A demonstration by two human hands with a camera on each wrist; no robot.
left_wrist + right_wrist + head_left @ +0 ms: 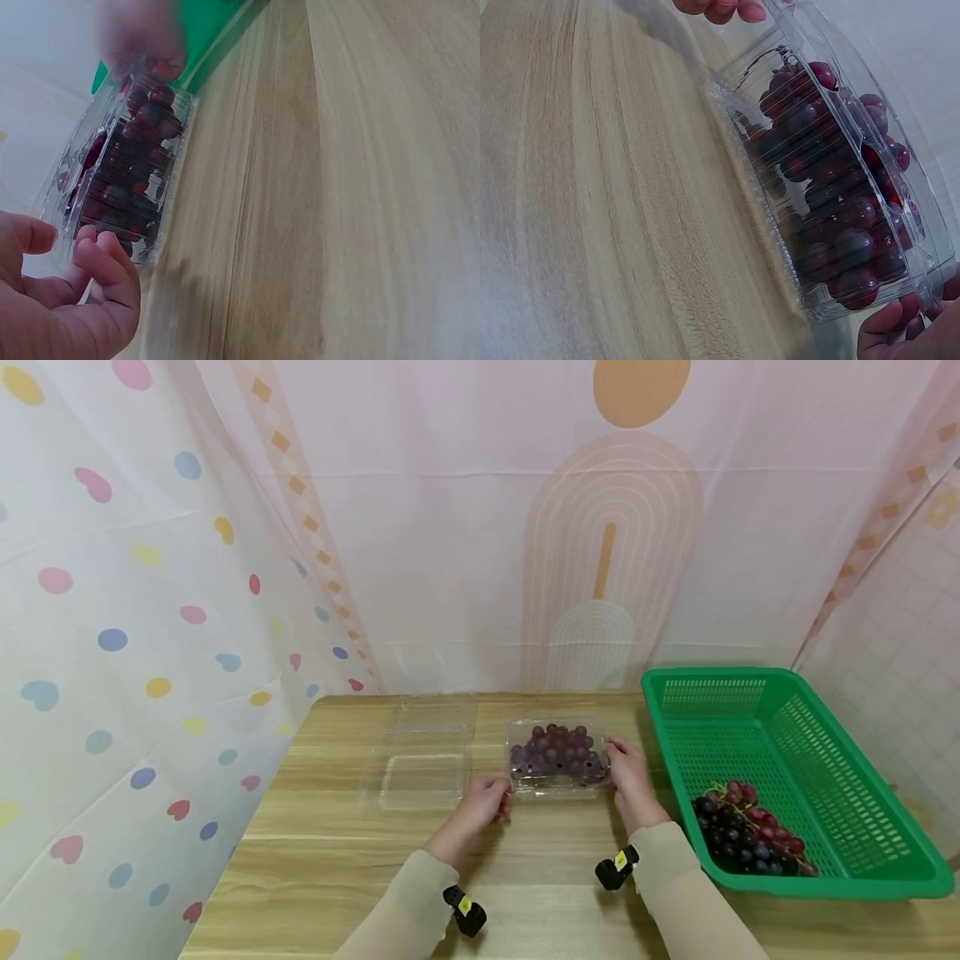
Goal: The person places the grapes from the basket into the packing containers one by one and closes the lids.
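Note:
A clear plastic clamshell box (558,789) full of dark red grapes (558,752) sits on the wooden table, its lid lying over the fruit. At the box's left front corner, my left hand (486,802) pinches the rim between thumb and curled fingers. My right hand (632,781) grips the rim at the opposite side. The right wrist view shows the ribbed side wall of the box, with the grapes (832,187) pressed close behind it. In the left wrist view the left fingers (109,262) bend against the box's edge.
Left of the box lies a second clear clamshell (420,777), opened out flat with its lid towards the curtain. A green plastic basket (855,889) stands at the right, holding black and red grape bunches (750,835). Patterned curtains (450,568) hang behind the table.

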